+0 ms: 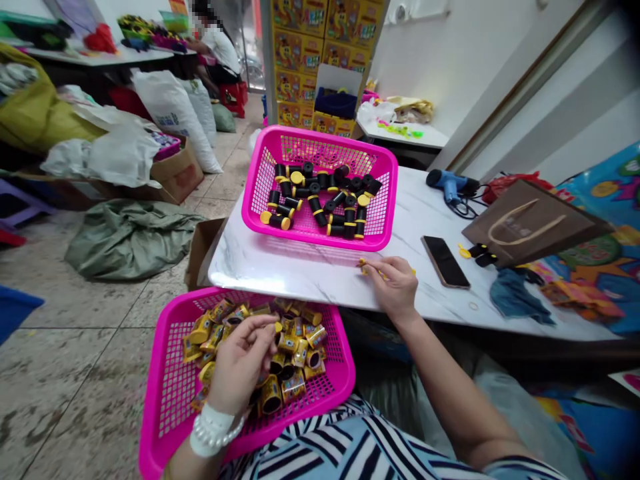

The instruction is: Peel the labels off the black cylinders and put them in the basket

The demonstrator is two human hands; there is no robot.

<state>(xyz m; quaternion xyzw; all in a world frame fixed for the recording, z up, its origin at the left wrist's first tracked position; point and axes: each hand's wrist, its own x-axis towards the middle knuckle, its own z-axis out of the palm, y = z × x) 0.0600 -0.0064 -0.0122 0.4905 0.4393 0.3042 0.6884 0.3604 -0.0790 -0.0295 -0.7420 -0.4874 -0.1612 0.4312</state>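
Observation:
My left hand (243,360), with a white band and beaded bracelet at the wrist, is over the lower pink basket (165,373). Its thumb and fingers are pinched together beside a small yellow piece; whether they grip it is unclear. Under it lie many short tubes (271,395) in yellow printed wrap, some showing dark open ends. At the table's front edge, my right hand (396,287) closes its fingertips on a small yellow piece (363,263). More yellow shows beneath that hand. Ahead, an upper pink basket (253,207) holds black cylinders (316,208), several with yellow caps.
On the white marbled table (280,267) lie a phone (445,261), a blue heat gun (453,185), a brown paper bag (530,220) and a blue cloth (520,297). Sacks (173,110) and a green bag (133,239) rest on the floor. A person (223,53) sits far back.

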